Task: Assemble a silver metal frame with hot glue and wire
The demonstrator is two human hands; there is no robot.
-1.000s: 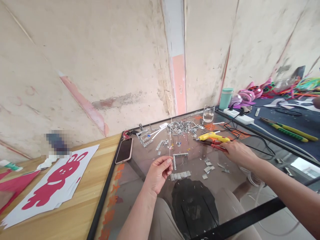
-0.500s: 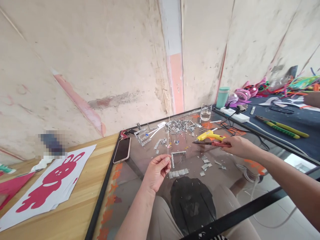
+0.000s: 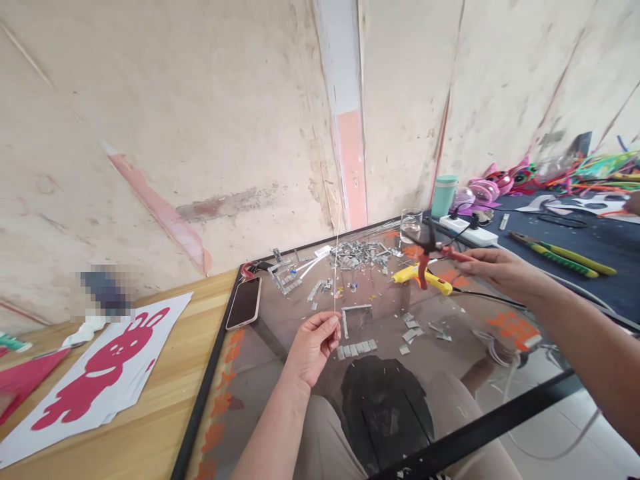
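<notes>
Between thumb and fingers, my left hand point(image 3: 316, 341) pinches a thin pale stick point(image 3: 337, 260) that stands nearly upright above the glass table. My right hand point(image 3: 493, 270) grips red-handled pliers point(image 3: 431, 250), raised with their jaws pointing left, in front of the drinking glass point(image 3: 411, 225). Below the pliers lies a yellow glue gun point(image 3: 424, 277). A small grey L-shaped frame point(image 3: 358, 309) is just right of my left hand, with a row of grey pieces point(image 3: 357, 347) under it. A heap of grey scraps point(image 3: 363, 255) lies farther back.
A phone point(image 3: 245, 303) lies at the table's left edge, beside paper with a red rabbit point(image 3: 110, 360). At the right are a white power strip point(image 3: 469, 231), a green cup point(image 3: 444, 196) and green-yellow pliers point(image 3: 555, 255). Part of another person's hand point(image 3: 633, 203) shows at the right edge.
My right hand has lifted the red-handled pliers from near the glue gun and turned them, and their handles are spread wider. My left hand has hardly moved.
</notes>
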